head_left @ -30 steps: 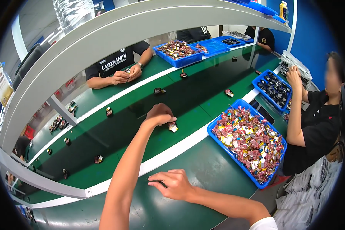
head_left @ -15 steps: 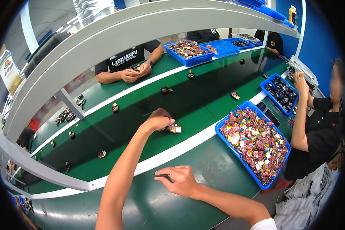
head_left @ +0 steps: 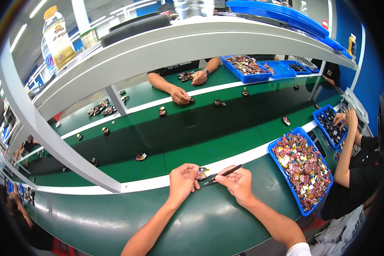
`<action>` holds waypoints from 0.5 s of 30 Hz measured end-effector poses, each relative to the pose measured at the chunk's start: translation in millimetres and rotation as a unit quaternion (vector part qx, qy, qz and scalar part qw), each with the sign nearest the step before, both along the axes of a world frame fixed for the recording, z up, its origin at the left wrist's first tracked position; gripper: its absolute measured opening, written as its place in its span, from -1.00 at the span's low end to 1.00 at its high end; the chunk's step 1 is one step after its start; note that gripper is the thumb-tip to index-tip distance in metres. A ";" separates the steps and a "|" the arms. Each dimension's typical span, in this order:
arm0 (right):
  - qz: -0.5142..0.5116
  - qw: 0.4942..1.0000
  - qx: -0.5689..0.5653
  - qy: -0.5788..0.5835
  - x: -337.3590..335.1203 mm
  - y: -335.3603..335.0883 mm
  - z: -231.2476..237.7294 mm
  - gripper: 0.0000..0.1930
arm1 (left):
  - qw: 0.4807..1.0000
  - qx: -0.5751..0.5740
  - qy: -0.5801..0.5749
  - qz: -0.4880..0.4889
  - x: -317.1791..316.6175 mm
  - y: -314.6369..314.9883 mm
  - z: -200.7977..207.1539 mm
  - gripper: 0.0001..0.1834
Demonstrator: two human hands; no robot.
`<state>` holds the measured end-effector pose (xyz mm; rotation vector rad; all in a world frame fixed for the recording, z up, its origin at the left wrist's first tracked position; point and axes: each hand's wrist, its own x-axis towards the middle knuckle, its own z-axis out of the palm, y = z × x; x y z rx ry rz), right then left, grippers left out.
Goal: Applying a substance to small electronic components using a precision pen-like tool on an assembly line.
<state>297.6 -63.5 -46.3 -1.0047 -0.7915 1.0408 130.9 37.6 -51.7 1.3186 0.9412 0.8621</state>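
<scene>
Just over the near white rail, my left hand (head_left: 183,181) is closed on a small dark part with a colourful label (head_left: 202,173), pinched between thumb and fingers. To its right, my right hand (head_left: 238,184) grips slim black tweezers (head_left: 231,170) like a pen. Their pale tip points left, close beneath the labelled part; whether it touches is too small to tell. The palm side of my left hand is hidden. On the green conveyor belt lie similar small parts, one of them a labelled part (head_left: 141,156) left of my hands.
Right of my hands, a blue tray (head_left: 281,179) is heaped with small wrapped pieces. Behind it a co-worker's hands reach at a blue tray of black parts (head_left: 328,126). Across the belt, another person's hands (head_left: 180,96) handle a small part. A grey shelf beam (head_left: 179,47) crosses overhead.
My left hand has come back from the belt with the labelled part and now sits beside my right. My right hand has moved right and up with the tweezers. The view has shifted.
</scene>
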 end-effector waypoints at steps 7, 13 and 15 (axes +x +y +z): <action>-0.038 0.997 0.040 -0.049 -3.8 2.2 -5.4 -0.88 | 0.999 0.030 -0.033 0.024 0.7 -23.9 -17.5 -0.81; -0.063 0.974 0.039 -0.213 -4.6 -3.1 -10.9 -0.89 | 0.997 0.065 -0.011 0.033 2.4 -24.5 -22.4 -0.83; -0.061 0.973 0.038 -0.218 -5.0 -3.5 -10.1 -0.90 | 0.995 0.088 -0.007 0.040 3.5 -23.6 -27.8 -0.84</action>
